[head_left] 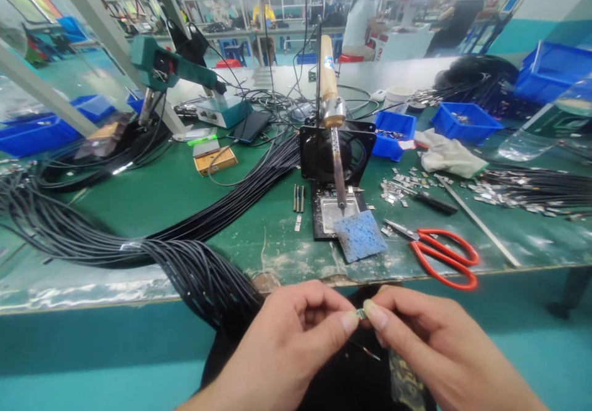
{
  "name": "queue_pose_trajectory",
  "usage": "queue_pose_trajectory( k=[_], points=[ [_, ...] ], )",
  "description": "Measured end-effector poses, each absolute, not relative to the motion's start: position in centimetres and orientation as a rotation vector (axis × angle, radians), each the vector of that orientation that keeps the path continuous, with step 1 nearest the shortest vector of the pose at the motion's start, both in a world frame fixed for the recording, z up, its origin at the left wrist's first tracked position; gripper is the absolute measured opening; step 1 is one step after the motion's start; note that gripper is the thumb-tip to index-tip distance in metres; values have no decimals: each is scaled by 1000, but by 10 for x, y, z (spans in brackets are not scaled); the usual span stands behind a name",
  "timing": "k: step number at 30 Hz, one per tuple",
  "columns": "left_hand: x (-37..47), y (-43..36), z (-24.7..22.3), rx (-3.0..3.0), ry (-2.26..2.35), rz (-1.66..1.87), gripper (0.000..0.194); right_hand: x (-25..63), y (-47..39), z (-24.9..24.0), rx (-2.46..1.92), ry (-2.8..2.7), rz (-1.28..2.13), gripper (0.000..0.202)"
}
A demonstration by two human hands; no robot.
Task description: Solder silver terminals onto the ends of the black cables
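Many black cables [203, 263] droop over the green table's [120, 204] edge. The left hand [296, 331] pinches 1 tiny part [361, 313] in front of the table, and the right hand [430, 331] pinches it too, near red scissors [446, 255].

A tiny connector piece [361, 313] sits pinched between the thumbs and fingers of the person's left hand [296, 331] and right hand [423, 331]. Its short visible strip looks greenish and silvery, with pale bands across it; finer detail is too small to tell. Both ends disappear under the fingertips. It is held in the air, nearer the person than the blue sponge [361, 236].
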State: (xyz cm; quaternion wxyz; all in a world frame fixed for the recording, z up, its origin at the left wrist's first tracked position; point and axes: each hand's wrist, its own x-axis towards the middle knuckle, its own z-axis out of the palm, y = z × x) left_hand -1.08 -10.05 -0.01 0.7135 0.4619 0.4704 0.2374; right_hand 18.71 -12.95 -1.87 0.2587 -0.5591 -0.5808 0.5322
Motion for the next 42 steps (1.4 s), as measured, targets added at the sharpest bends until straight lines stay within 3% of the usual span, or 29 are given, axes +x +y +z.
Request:
queue_pose_trajectory(
  k=[8,13,16,26,34,42],
  points=[
    [-11,-100,-2,1027,1033,504,22,188,-130,-21,-1507,-1672,1337,37],
    [-12,-98,-2,1038,1035,499,22,195,-132,-20,-1334,-1933,669,11],
    [-13,-97,-2,1055,1030,484,23,198,-132,-21,-1181,-2121,508,23],
    [-16,-99,-1,1116,1035,462,21,198,-128,-17,-1100,-2291,416,26],
    [-15,-99,-1,1131,1042,434,20,198,-123,-3,-960,-2381,138,60],
    [-15,-100,-4,1142,1059,406,21,192,-119,3,-906,-2439,-24,71]
  ],
)
